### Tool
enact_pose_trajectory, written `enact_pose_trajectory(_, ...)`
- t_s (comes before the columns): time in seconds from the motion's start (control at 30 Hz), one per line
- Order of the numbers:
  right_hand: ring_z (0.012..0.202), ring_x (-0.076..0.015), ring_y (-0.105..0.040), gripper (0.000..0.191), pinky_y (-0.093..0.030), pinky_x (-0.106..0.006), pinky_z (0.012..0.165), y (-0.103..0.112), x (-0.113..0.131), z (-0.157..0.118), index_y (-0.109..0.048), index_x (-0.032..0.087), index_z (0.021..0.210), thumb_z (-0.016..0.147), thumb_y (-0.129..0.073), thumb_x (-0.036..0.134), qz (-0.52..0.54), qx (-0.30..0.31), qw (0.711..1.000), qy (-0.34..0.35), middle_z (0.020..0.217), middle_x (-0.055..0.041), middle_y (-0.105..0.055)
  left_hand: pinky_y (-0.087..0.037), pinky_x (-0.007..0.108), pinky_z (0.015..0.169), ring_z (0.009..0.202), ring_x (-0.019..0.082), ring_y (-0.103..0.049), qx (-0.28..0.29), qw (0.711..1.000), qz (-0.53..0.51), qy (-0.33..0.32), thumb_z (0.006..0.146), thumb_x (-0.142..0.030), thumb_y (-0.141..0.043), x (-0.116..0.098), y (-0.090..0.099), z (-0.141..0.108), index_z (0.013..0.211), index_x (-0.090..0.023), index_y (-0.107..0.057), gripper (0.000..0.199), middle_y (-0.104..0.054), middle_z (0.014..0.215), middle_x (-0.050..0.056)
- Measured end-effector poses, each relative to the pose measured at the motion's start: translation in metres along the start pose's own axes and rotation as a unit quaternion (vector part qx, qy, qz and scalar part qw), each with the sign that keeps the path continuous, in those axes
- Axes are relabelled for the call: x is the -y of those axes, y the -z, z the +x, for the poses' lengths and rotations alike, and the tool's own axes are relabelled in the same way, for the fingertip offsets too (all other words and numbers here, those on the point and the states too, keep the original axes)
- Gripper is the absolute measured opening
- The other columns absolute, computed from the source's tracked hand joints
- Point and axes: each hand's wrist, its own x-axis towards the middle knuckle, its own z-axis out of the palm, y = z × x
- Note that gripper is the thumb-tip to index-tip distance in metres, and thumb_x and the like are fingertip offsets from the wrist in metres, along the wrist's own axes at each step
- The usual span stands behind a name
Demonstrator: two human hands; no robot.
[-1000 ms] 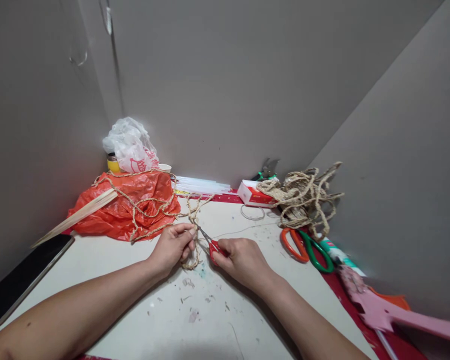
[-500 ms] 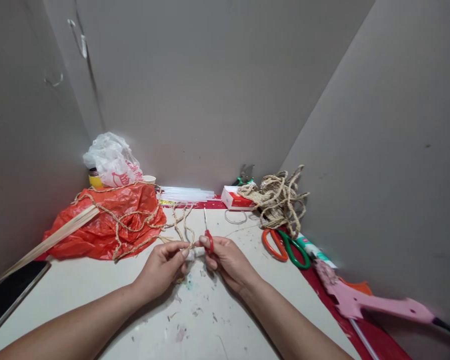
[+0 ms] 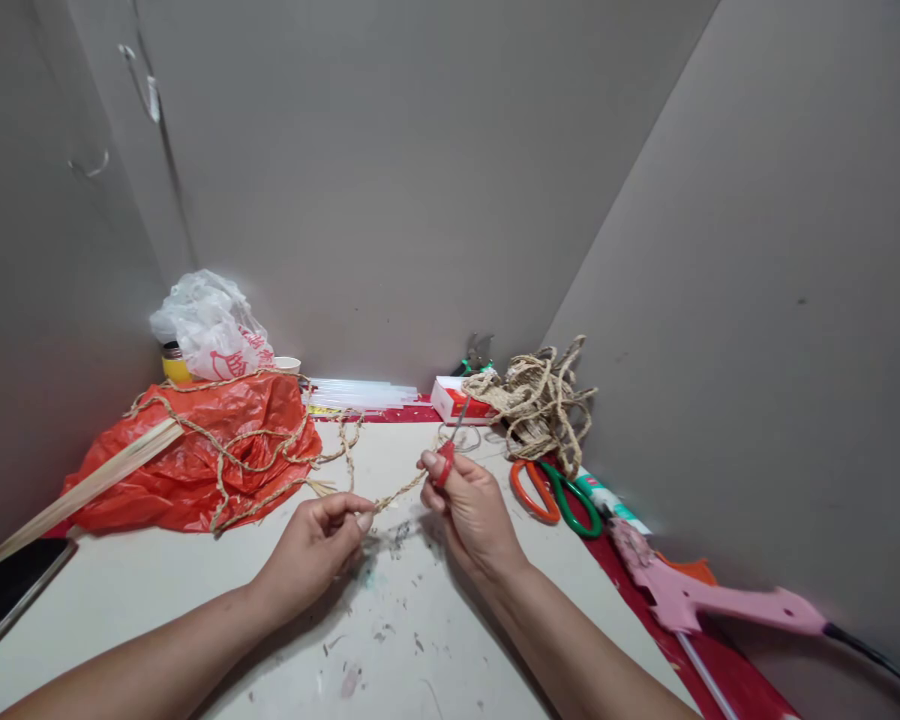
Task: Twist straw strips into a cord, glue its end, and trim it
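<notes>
My left hand (image 3: 316,548) is closed, its thumb and forefinger pinching a thin braided straw cord (image 3: 401,492). A short stretch of that cord slants up across the gap to my right hand (image 3: 481,518). Small scissors with red handles (image 3: 447,464) sit in the closed fingers of my right hand, blades pointing up and away. Whether those fingers also grip the cord's end is hard to make out. Behind my left hand, more braided cord loops over a crumpled red plastic bag (image 3: 195,490).
At the back right lies a heap of straw rope (image 3: 544,400) beside a red and white box (image 3: 450,400). Large scissors with orange and green handles (image 3: 534,490) and a pink glue gun (image 3: 727,597) line the right edge. Clear glue sticks (image 3: 360,393) lie at the back.
My hands have moved apart, drawing a stretch of cord between them. The right hand went right and up, and the scissors now tilt rightward. The view shifted slightly.
</notes>
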Motion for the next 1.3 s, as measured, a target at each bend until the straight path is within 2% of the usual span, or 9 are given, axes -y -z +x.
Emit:
enact_pose_trajectory(0.17, 0.041, -0.0061, -0.035, 0.028, -0.026, -0.022, 0.045, 0.006, 0.008, 0.003, -0.059, 0.016, 0.063, 0.072, -0.072, 0.038, -0.048, -0.03, 0.995, 0.081, 0.043, 0.0067, -0.046, -0.033, 0.021, 0.057, 0.06, 0.01, -0.041, -0.006, 0.994, 0.075, -0.074, 0.082, -0.041, -0.058, -0.005, -0.003, -0.008, 0.081, -0.015, -0.066, 0.027, -0.051, 0.064, -0.001)
enact_pose_trajectory(0.3, 0.042, -0.0067, -0.036, 0.032, -0.027, -0.022, 0.046, 0.006, 0.008, -0.002, -0.056, 0.016, 0.059, 0.074, -0.07, 0.041, -0.112, -0.002, 0.989, 0.094, 0.043, 0.006, -0.046, -0.026, 0.021, 0.048, 0.048, 0.008, -0.033, 0.099, 0.993, 0.055, 0.018, 0.086, -0.044, -0.051, 0.0, -0.013, -0.016, 0.075, -0.014, -0.063, 0.034, -0.045, 0.051, -0.003)
enact_pose_trajectory(0.37, 0.041, -0.0068, -0.036, 0.033, -0.026, -0.022, 0.045, 0.005, 0.008, -0.003, -0.056, 0.016, 0.059, 0.073, -0.069, 0.042, -0.128, 0.009, 0.988, 0.081, 0.042, 0.0058, -0.046, -0.025, 0.021, 0.046, 0.045, 0.007, -0.033, 0.114, 0.991, 0.034, 0.055, 0.085, -0.045, -0.052, 0.002, -0.015, -0.016, 0.074, -0.013, -0.062, 0.036, -0.05, 0.052, -0.001)
enact_pose_trajectory(0.6, 0.04, -0.0072, -0.036, 0.032, -0.026, -0.022, 0.044, -0.001, 0.009, -0.007, -0.056, 0.016, 0.06, 0.072, -0.069, 0.043, -0.13, 0.039, 0.989, 0.051, 0.041, 0.0057, -0.046, -0.042, 0.024, 0.074, 0.081, 0.015, -0.057, 0.012, 1.0, 0.001, 0.007, 0.073, -0.034, -0.071, 0.003, -0.013, -0.01, 0.11, -0.018, -0.06, 0.042, -0.065, 0.089, 0.005)
enact_pose_trajectory(0.73, 0.04, -0.0076, -0.036, 0.033, -0.026, -0.023, 0.043, -0.002, 0.006, -0.011, -0.054, 0.017, 0.057, 0.075, -0.067, 0.042, -0.153, 0.041, 0.985, 0.065, 0.041, 0.0054, -0.045, -0.04, 0.022, 0.059, 0.058, 0.01, -0.052, 0.001, 1.0, -0.029, 0.011, 0.078, -0.039, -0.066, 0.003, -0.013, -0.011, 0.092, -0.016, -0.063, 0.027, -0.064, 0.071, 0.003)
enact_pose_trajectory(0.87, 0.041, -0.0072, -0.035, 0.036, -0.027, -0.022, 0.043, 0.002, 0.001, -0.007, -0.05, 0.018, 0.054, 0.074, -0.068, 0.041, -0.155, 0.02, 0.983, 0.097, 0.041, 0.0058, -0.045, -0.029, 0.019, 0.047, 0.047, 0.006, -0.041, 0.051, 0.998, -0.039, 0.021, 0.078, -0.041, -0.065, -0.006, -0.014, -0.015, 0.082, -0.015, -0.065, 0.027, -0.061, 0.06, 0.001)
enact_pose_trajectory(1.0, 0.038, -0.0062, -0.034, 0.035, -0.025, -0.02, 0.039, 0.005, -0.005, 0.001, -0.052, 0.017, 0.058, 0.072, -0.069, 0.043, -0.13, 0.028, 0.99, 0.047, 0.04, 0.0065, -0.045, -0.014, 0.02, 0.039, 0.037, 0.002, -0.025, 0.075, 0.987, -0.117, 0.082, 0.078, -0.041, -0.066, -0.01, -0.016, -0.015, 0.083, -0.014, -0.063, 0.027, -0.057, 0.056, -0.001)
enact_pose_trajectory(1.13, 0.033, -0.0064, -0.032, 0.039, -0.023, -0.02, 0.035, 0.008, -0.003, 0.005, -0.053, 0.017, 0.06, 0.069, -0.069, 0.051, -0.142, 0.04, 0.989, -0.009, 0.038, 0.0063, -0.045, -0.01, 0.02, 0.038, 0.036, 0.0, -0.019, 0.059, 0.97, -0.207, 0.112, 0.078, -0.035, -0.066, -0.008, -0.013, -0.01, 0.086, -0.015, -0.059, 0.023, -0.058, 0.06, -0.002)
enact_pose_trajectory(1.3, 0.037, -0.0074, -0.032, 0.042, -0.026, -0.021, 0.038, 0.009, 0.008, 0.0, -0.043, 0.02, 0.054, 0.077, -0.059, 0.052, -0.226, 0.058, 0.971, 0.044, 0.041, 0.0062, -0.04, -0.015, 0.019, 0.038, 0.033, 0.003, -0.02, 0.047, 0.968, -0.229, 0.091, 0.08, -0.038, -0.063, -0.006, -0.004, -0.001, 0.072, -0.014, -0.058, 0.026, -0.033, 0.037, -0.01)
